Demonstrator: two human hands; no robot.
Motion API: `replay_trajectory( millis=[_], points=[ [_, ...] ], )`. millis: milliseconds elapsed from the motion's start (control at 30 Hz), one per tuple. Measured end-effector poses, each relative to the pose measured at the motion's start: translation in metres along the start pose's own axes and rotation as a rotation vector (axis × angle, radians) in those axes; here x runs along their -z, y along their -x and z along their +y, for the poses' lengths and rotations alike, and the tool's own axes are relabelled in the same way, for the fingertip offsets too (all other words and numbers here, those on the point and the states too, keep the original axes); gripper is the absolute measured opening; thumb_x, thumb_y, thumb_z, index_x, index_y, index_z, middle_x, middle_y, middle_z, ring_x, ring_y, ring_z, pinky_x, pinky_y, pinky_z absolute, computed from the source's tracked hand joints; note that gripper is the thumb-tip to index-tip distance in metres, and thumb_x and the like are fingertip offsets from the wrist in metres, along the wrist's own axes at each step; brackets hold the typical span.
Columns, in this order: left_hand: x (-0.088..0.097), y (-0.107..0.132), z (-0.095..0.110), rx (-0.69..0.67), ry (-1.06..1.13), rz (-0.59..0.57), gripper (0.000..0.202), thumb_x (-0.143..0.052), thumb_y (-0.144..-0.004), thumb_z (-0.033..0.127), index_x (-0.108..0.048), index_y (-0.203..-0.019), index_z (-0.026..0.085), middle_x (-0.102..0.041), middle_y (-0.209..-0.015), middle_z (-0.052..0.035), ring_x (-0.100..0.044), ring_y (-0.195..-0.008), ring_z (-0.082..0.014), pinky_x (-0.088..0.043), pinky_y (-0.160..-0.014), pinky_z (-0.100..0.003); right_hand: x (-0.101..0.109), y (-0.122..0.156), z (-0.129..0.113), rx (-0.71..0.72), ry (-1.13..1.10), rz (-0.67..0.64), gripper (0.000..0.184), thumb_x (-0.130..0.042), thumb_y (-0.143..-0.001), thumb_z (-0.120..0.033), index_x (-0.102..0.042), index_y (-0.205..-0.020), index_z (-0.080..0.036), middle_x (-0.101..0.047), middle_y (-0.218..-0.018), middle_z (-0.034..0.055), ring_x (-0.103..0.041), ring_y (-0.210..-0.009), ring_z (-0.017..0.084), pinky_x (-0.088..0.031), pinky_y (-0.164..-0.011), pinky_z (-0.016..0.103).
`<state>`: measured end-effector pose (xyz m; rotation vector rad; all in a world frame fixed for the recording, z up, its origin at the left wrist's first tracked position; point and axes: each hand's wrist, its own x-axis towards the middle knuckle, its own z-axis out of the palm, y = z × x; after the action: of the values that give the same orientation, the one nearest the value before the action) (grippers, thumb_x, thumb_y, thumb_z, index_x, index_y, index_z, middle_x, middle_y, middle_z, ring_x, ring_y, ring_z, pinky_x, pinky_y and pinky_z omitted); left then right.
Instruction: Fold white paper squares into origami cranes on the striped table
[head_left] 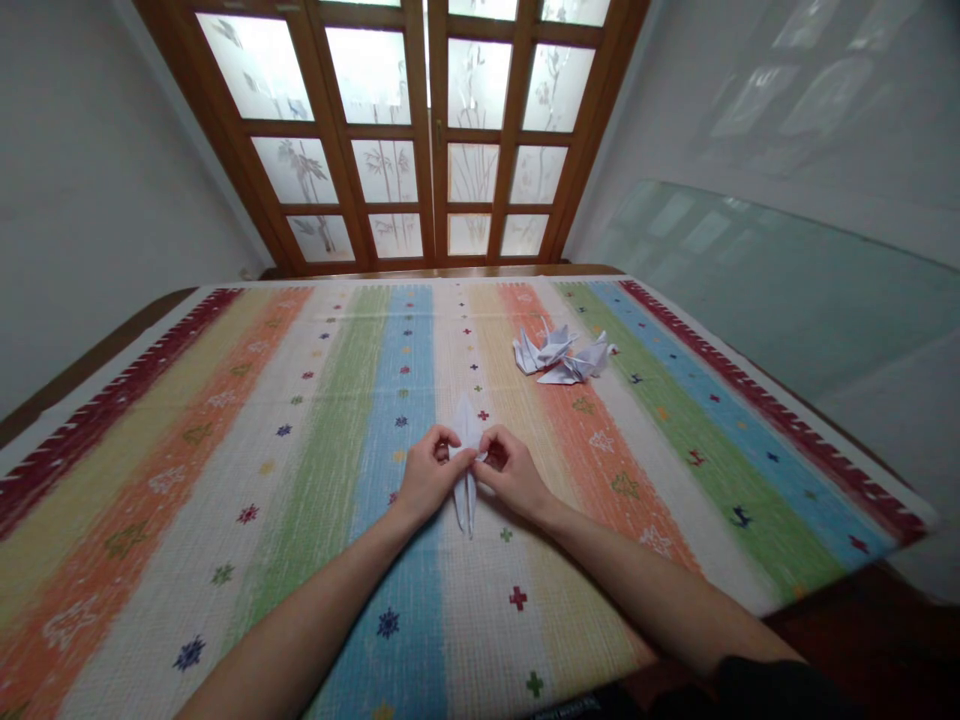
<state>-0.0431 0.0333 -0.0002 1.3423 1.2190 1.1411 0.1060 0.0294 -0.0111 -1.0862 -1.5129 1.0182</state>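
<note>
A narrow white folded paper lies upright in view near the middle of the table, one pointed end away from me and two slim points toward me. My left hand pinches its left side at mid-length, thumb laid across the paper. From the right, my right hand pinches the other side, its fingertips almost meeting the left thumb. The fingers cover the paper's middle. Beyond my right hand sit several folded paper cranes, grouped close together with wings and pointed necks showing.
A striped, multicoloured tablecloth covers the table, whose wooden edge shows at the back. Behind it stand wooden doors with frosted panes. A glass panel is along the right side, beside the wall.
</note>
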Motion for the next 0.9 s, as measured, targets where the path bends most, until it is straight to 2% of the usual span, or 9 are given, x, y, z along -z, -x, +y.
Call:
replay_trajectory(
  millis=[100, 200, 300, 400, 467, 600, 767, 833, 900],
  points=[
    [0.001, -0.002, -0.003, -0.001, -0.023, 0.056, 0.032, -0.073, -0.064, 0.034, -0.045, -0.065, 0.019, -0.034, -0.049, 0.0109, -0.030, -0.044, -0.0053, -0.022, -0.044, -0.019, 0.001, 0.000, 0.002, 0.025, 0.026, -0.013, 0.008, -0.057, -0.069, -0.018, -0.053, -0.076, -0.020, -0.052, -0.069, -0.0036, -0.045, -0.056, 0.010, -0.037, -0.053, 0.023],
    [0.002, -0.004, -0.007, 0.003, 0.062, 0.054, 0.036, -0.074, -0.063, 0.034, -0.041, -0.063, 0.019, -0.036, -0.050, 0.0106, -0.034, -0.045, -0.0049, -0.026, -0.045, -0.018, 0.002, -0.002, 0.004, -0.004, -0.016, 0.003, 0.008, -0.054, -0.069, -0.018, -0.055, -0.077, -0.020, -0.054, -0.070, -0.0028, -0.046, -0.057, 0.011, -0.038, -0.054, 0.024],
    [0.002, -0.007, -0.009, 0.061, 0.263, 0.019, 0.038, -0.076, -0.059, 0.035, -0.044, -0.074, 0.020, -0.051, -0.057, 0.0082, -0.049, -0.049, -0.0074, -0.037, -0.049, -0.019, 0.005, -0.007, 0.005, -0.041, -0.131, 0.066, 0.008, -0.058, -0.070, -0.022, -0.053, -0.075, -0.021, -0.055, -0.069, -0.0027, -0.051, -0.062, 0.013, -0.042, -0.056, 0.024],
    [0.002, -0.008, -0.009, 0.138, 0.408, -0.022, 0.050, -0.077, -0.058, 0.035, -0.046, -0.093, 0.020, -0.063, -0.068, 0.0039, -0.061, -0.057, -0.0136, -0.047, -0.056, -0.025, 0.007, -0.011, 0.005, -0.080, -0.220, 0.124, 0.019, -0.066, -0.067, -0.027, -0.051, -0.079, -0.022, -0.056, -0.072, -0.0027, -0.054, -0.064, 0.014, -0.044, -0.057, 0.025],
    [0.002, -0.008, -0.009, 0.139, 0.399, -0.015, 0.049, -0.079, -0.056, 0.033, -0.049, -0.091, 0.019, -0.065, -0.072, 0.0019, -0.062, -0.061, -0.0137, -0.049, -0.060, -0.026, 0.007, -0.012, 0.005, -0.097, -0.271, 0.138, 0.027, -0.069, -0.067, -0.030, -0.052, -0.086, -0.023, -0.058, -0.075, -0.0021, -0.055, -0.065, 0.014, -0.045, -0.058, 0.025],
    [0.002, -0.007, -0.009, 0.075, 0.287, 0.001, 0.037, -0.080, -0.056, 0.032, -0.048, -0.070, 0.018, -0.062, -0.067, 0.0028, -0.057, -0.059, -0.0105, -0.045, -0.059, -0.023, 0.007, -0.011, 0.005, -0.120, -0.305, 0.121, 0.036, -0.073, -0.066, -0.036, -0.055, -0.095, -0.023, -0.057, -0.073, -0.0027, -0.055, -0.062, 0.013, -0.046, -0.058, 0.024],
    [0.000, -0.004, -0.008, -0.028, 0.142, 0.009, 0.033, -0.076, -0.063, 0.036, -0.048, -0.066, 0.018, -0.053, -0.060, 0.0047, -0.050, -0.056, -0.0099, -0.040, -0.055, -0.022, 0.006, -0.010, 0.004, -0.073, -0.248, 0.098, 0.030, -0.076, -0.065, -0.040, -0.057, -0.080, -0.021, -0.060, -0.074, -0.0008, -0.057, -0.067, 0.015, -0.048, -0.060, 0.026],
    [0.000, -0.002, -0.008, -0.122, 0.043, 0.073, 0.028, -0.073, -0.067, 0.034, -0.050, -0.065, 0.018, -0.052, -0.061, 0.0041, -0.049, -0.058, -0.0104, -0.040, -0.057, -0.023, 0.005, -0.008, 0.004, -0.044, -0.215, 0.071, 0.024, -0.074, -0.068, -0.037, -0.056, -0.072, -0.021, -0.057, -0.068, -0.0021, -0.054, -0.063, 0.014, -0.046, -0.058, 0.026],
    [0.002, -0.001, -0.008, -0.284, -0.064, 0.161, 0.024, -0.071, -0.070, 0.029, -0.051, -0.063, 0.018, -0.054, -0.065, 0.0025, -0.051, -0.063, -0.0116, -0.042, -0.062, -0.024, 0.005, -0.005, 0.002, 0.039, -0.130, 0.090, 0.018, -0.071, -0.071, -0.030, -0.055, -0.067, -0.021, -0.055, -0.066, -0.0023, -0.053, -0.062, 0.014, -0.045, -0.059, 0.027]
  ],
)
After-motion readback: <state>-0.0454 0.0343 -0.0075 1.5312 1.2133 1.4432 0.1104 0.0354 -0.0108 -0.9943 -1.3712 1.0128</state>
